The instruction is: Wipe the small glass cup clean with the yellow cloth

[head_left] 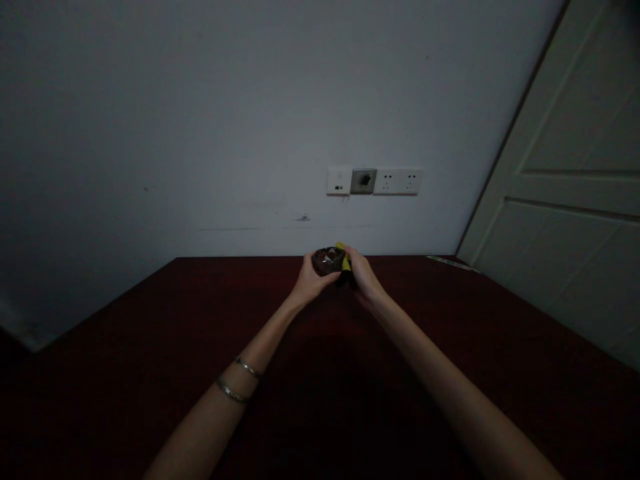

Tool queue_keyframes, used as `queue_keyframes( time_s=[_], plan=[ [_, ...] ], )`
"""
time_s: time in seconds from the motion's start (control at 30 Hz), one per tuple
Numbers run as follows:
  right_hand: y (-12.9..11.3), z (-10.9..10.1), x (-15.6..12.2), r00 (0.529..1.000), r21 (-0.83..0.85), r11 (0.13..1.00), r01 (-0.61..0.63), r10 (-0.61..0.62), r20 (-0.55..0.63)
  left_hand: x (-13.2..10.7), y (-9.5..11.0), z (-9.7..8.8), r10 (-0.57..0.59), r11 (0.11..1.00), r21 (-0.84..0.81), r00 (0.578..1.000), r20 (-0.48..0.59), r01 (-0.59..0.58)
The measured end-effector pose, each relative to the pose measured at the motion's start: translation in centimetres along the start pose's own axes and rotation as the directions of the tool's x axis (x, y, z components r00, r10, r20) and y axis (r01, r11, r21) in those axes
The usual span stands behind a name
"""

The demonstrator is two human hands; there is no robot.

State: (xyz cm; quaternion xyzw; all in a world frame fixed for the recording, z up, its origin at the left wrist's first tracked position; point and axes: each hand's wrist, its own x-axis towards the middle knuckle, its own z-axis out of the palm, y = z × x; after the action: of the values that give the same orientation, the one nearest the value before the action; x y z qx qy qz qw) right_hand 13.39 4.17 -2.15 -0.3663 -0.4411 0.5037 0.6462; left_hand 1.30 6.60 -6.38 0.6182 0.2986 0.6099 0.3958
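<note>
Near the far edge of the dark red table, my left hand (311,283) is closed around a small dark, shiny bowl-like object (327,262), possibly glass, with bright reflections on its top. My right hand (364,272) grips a yellow-and-black thing (345,261) against the right side of the bowl. Its kind is hard to make out in the dim light; the yellow part rises over the bowl's rim and the black part hangs below. The two hands are nearly together, and the right fingers are partly hidden.
The dark red table (150,333) meets a pale wall (225,120) behind the hands. Sockets and switches (397,181) are set in the wall just above. A pale panelled door (565,200) leans at the right, and a thin flat strip (453,263) lies at the far right table edge.
</note>
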Motion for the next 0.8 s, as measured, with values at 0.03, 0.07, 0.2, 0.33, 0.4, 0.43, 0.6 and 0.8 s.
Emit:
queue_keyframes(
  time_s=[0.03, 0.07, 0.2, 0.33, 0.4, 0.43, 0.6, 0.8],
  plan=[
    [0.0, 0.0, 0.1, 1.000, 0.007, 1.000, -0.004, 0.004, -0.004, 0.1, -0.1, -0.1, 0.016, 1.000, 0.010, 1.000, -0.018, -0.016],
    [-0.1, 0.0, 0.1, 1.000, 0.020, 0.999, -0.027, 0.027, -0.007, 0.2, -0.1, -0.2, 0.031, 0.999, 0.020, 0.999, -0.026, -0.030],
    [-0.8, -1.4, 0.1, 0.971, 0.063, 0.969, -0.240, 0.238, 0.037, 0.2, 0.4, -0.3, 0.060, 0.998, 0.029, 0.997, -0.046, -0.059],
    [-0.8, -3.1, 0.1, 0.918, 0.091, 0.914, -0.395, 0.388, 0.085, -0.1, 0.9, -0.4, -0.073, 0.981, -0.175, 0.993, 0.088, 0.087],
    [-0.5, -3.6, 0.3, 0.918, 0.102, 0.913, -0.395, 0.388, 0.082, -0.4, 0.9, -0.6, -0.146, 0.933, -0.305, 0.975, 0.166, 0.192],
    [-0.3, -3.8, 0.4, 0.923, 0.105, 0.917, -0.384, 0.378, 0.071, -0.5, 0.9, -0.7, -0.176, 0.901, -0.364, 0.966, 0.189, 0.235],
    [0.4, -4.6, 1.1, 0.966, 0.104, 0.961, -0.255, 0.258, -0.009, -0.9, 0.9, -1.3, -0.272, 0.719, -0.569, 0.915, 0.297, 0.399],
    [-0.7, -4.6, 1.7, 0.993, -0.004, 0.999, 0.043, -0.043, -0.105, -1.1, 1.9, -1.3, -0.264, 0.520, -0.671, 0.846, 0.462, 0.529]
  ],
)
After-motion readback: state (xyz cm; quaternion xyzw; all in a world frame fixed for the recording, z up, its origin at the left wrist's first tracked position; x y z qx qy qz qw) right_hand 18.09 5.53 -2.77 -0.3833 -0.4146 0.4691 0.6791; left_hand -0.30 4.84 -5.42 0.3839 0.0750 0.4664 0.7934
